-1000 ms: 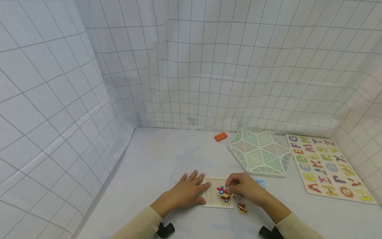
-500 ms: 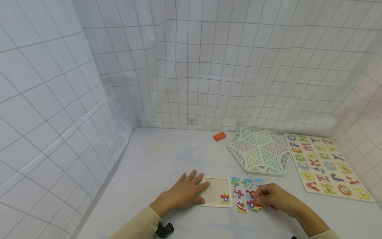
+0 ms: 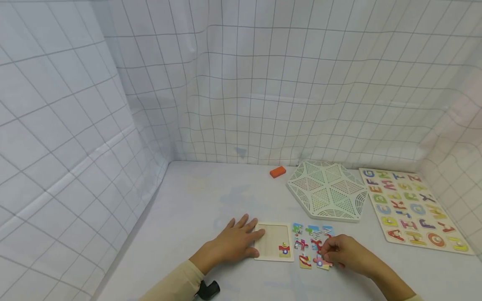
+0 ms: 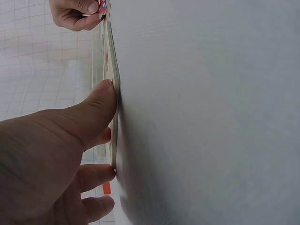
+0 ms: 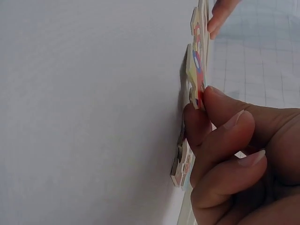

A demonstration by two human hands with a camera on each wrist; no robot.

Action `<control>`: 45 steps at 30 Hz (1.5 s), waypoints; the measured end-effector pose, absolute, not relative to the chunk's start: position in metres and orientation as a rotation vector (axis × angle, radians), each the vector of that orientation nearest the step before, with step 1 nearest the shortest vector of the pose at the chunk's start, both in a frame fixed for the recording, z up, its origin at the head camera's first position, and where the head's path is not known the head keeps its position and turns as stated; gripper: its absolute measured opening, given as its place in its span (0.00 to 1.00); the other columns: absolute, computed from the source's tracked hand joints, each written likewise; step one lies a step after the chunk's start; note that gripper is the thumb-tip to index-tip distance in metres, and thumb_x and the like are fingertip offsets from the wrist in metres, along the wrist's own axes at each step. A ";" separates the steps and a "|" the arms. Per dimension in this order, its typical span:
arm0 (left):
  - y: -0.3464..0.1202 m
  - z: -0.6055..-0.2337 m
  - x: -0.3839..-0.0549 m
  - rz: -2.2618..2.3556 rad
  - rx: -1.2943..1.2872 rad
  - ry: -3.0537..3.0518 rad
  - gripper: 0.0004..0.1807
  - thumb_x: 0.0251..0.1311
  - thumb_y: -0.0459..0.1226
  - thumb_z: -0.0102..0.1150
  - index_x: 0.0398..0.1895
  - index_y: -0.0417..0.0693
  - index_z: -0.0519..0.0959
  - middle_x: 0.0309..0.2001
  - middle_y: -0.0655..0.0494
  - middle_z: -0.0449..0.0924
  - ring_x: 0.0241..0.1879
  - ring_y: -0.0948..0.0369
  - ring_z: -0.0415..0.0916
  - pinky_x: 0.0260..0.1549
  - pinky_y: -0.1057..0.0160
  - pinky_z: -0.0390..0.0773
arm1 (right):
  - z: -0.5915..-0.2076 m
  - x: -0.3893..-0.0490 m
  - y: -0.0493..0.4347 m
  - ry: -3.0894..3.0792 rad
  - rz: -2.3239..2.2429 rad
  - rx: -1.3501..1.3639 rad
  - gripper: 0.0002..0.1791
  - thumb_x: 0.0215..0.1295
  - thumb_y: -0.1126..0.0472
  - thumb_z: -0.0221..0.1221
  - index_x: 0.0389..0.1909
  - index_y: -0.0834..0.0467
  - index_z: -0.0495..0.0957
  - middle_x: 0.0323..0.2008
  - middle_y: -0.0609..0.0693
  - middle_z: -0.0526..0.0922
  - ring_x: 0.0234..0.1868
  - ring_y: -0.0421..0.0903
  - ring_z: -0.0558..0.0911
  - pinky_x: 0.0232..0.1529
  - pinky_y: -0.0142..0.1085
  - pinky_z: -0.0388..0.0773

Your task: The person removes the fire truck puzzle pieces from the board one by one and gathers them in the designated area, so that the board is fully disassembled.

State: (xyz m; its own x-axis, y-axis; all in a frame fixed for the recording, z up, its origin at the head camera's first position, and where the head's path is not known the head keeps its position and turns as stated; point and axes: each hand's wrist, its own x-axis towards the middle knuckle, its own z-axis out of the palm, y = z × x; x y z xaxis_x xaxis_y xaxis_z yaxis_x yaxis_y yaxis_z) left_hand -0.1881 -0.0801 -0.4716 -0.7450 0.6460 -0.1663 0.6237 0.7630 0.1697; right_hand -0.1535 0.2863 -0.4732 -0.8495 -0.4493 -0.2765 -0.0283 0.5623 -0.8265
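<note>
My left hand [image 3: 237, 240] lies with fingers spread on the left edge of a shallow wooden puzzle tray [image 3: 269, 238]; in the left wrist view the thumb presses its rim. One puzzle piece [image 3: 284, 250], yellow and red with a blue wheel, sits in the tray's lower right corner. Right of the tray, my right hand [image 3: 346, 254] pinches another puzzle piece [image 5: 197, 68] between thumb and index finger, low among the loose pieces. That piece shows yellow, red and blue, and its gripped end is hidden by the fingertips.
Several loose puzzle pieces [image 3: 301, 244] lie between the tray and my right hand. Behind them is a pale green hexagonal lattice board [image 3: 327, 190]. An alphabet board [image 3: 414, 211] lies at the right, and an orange block [image 3: 278, 172] is near the back curtain.
My right hand has moved right with the piece, from above the tray to the loose pieces, and has shifted slightly there since. My left hand has stayed on the tray.
</note>
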 end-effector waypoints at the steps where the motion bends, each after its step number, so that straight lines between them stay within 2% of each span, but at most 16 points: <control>1: -0.080 -0.472 -0.188 0.151 1.000 2.744 0.36 0.66 0.61 0.57 0.77 0.67 0.66 0.79 0.51 0.57 0.80 0.45 0.48 0.71 0.35 0.57 | -0.473 -0.153 0.286 2.354 -1.206 -0.382 0.04 0.68 0.61 0.64 0.35 0.58 0.83 0.27 0.48 0.80 0.23 0.37 0.72 0.22 0.31 0.72; 11: -0.080 -0.469 -0.185 0.149 0.994 2.745 0.36 0.66 0.60 0.58 0.76 0.66 0.67 0.79 0.50 0.58 0.79 0.44 0.49 0.70 0.34 0.58 | -0.467 -0.154 0.283 2.415 -1.136 -0.329 0.02 0.66 0.63 0.65 0.35 0.57 0.84 0.31 0.48 0.81 0.22 0.42 0.73 0.23 0.32 0.72; 14: -0.080 -0.469 -0.184 0.147 0.988 2.746 0.36 0.65 0.60 0.58 0.76 0.66 0.67 0.79 0.51 0.58 0.79 0.45 0.49 0.70 0.35 0.58 | -0.464 -0.157 0.281 2.405 -1.168 -0.328 0.03 0.66 0.61 0.65 0.37 0.57 0.84 0.32 0.49 0.81 0.24 0.42 0.74 0.23 0.32 0.72; 21: -0.081 -0.470 -0.184 0.135 0.992 2.750 0.36 0.65 0.61 0.58 0.76 0.67 0.67 0.79 0.51 0.59 0.79 0.45 0.49 0.70 0.34 0.58 | -0.461 -0.173 0.254 2.294 -1.350 -0.302 0.12 0.68 0.58 0.65 0.48 0.61 0.82 0.38 0.53 0.80 0.22 0.43 0.73 0.19 0.31 0.68; 28: -0.080 -0.474 -0.187 0.145 0.996 2.742 0.36 0.66 0.62 0.56 0.77 0.68 0.66 0.79 0.52 0.57 0.80 0.45 0.48 0.71 0.35 0.57 | -0.468 -0.186 0.208 2.162 -1.382 -0.364 0.20 0.67 0.59 0.66 0.57 0.60 0.79 0.47 0.56 0.78 0.28 0.47 0.79 0.23 0.34 0.75; 36: -0.079 -0.478 -0.190 0.140 1.013 2.746 0.36 0.66 0.62 0.56 0.77 0.69 0.65 0.79 0.52 0.57 0.79 0.45 0.49 0.70 0.35 0.58 | -0.465 -0.185 0.188 2.259 -1.235 -0.420 0.18 0.62 0.63 0.67 0.53 0.61 0.81 0.37 0.52 0.79 0.21 0.44 0.79 0.20 0.32 0.73; 43: -0.080 -0.478 -0.190 0.127 1.016 2.753 0.37 0.66 0.63 0.56 0.77 0.69 0.66 0.79 0.52 0.57 0.79 0.44 0.49 0.70 0.35 0.59 | -0.466 -0.184 0.188 2.374 -1.121 -0.543 0.15 0.60 0.61 0.71 0.47 0.61 0.84 0.32 0.48 0.79 0.32 0.44 0.77 0.31 0.32 0.75; 45: -0.080 -0.478 -0.190 0.129 1.018 2.752 0.37 0.66 0.63 0.56 0.77 0.69 0.66 0.79 0.52 0.57 0.79 0.44 0.49 0.70 0.34 0.58 | -0.467 -0.184 0.188 2.380 -1.117 -0.554 0.14 0.60 0.61 0.71 0.45 0.61 0.84 0.32 0.47 0.80 0.32 0.45 0.77 0.31 0.33 0.75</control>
